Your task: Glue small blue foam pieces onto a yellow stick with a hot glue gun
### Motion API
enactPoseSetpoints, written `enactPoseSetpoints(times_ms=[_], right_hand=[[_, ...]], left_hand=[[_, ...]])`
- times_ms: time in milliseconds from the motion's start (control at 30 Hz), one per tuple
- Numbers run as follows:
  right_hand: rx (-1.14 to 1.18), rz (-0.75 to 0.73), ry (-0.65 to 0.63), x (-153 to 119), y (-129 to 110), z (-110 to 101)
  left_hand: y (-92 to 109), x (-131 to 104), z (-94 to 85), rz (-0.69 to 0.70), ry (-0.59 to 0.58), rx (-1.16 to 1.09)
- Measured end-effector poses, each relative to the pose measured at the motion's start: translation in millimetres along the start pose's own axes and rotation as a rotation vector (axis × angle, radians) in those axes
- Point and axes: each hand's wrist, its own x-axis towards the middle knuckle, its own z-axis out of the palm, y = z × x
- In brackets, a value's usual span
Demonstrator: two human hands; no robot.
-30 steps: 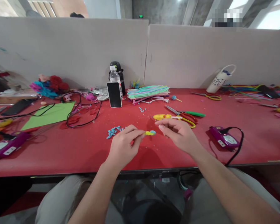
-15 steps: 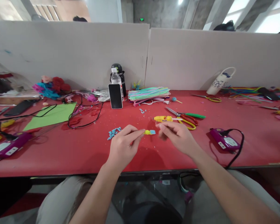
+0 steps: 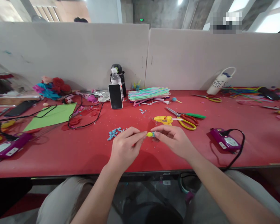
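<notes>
While both hands meet over the red table (image 3: pixel 151 165), they share one small yellow-and-blue piece (image 3: pixel 150 134), held just above the surface between them. Take that piece as the centre of a clock, with twelve toward the partition (image 3: pixel 95 53). From eight, the left hand (image 3: pixel 127 144) pinches its yellow end narrowly between thumb and forefinger. From between three and four, the right hand (image 3: pixel 175 140) has its thumb and fingertips drawn together at the blue end; how firmly they press, I cannot tell.

As for progress, the piece looks part-made: a rounded yellow section is formed, and something blue sits at its right-hand end. Whether that blue part is fixed or only held in place is hidden by the fingers. Plenty seems left unused. At nine o'clock lies a pile of blue bits (image 3: pixel 113 133), loose and apart from the piece, and between eleven and twelve a few more crumbs (image 3: pixel 142 111) are scattered. Toward twelve, a thick bundle of fuzzy stems (image 3: pixel 150 95) lies beside the partition. Between one and two, the glue gun (image 3: pixel 163 119) rests out of both hands, with scissors (image 3: pixel 175 112) near it at two. Judging by these loose supplies, the making looks unfinished.
</notes>
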Motion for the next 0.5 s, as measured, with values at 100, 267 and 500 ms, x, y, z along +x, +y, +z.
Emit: enactPoseSetpoints(times_ms=[100, 267, 500], right_hand=[[-0.047, -0.029, 0.020, -1.8, 1.2, 1.8], [-0.163, -0.079, 0.046, 0.1, 5.5, -0.9], [-0.759, 0.173, -0.123, 3.1, 11.7, -53.3]], left_hand=[[1.1, -0.2, 0.1, -0.007, -0.002, 0.001], [2.1, -0.8, -0.5, -0.058, -0.067, 0.018], [2.3, 0.2, -1.6, -0.255, -0.194, 0.084]])
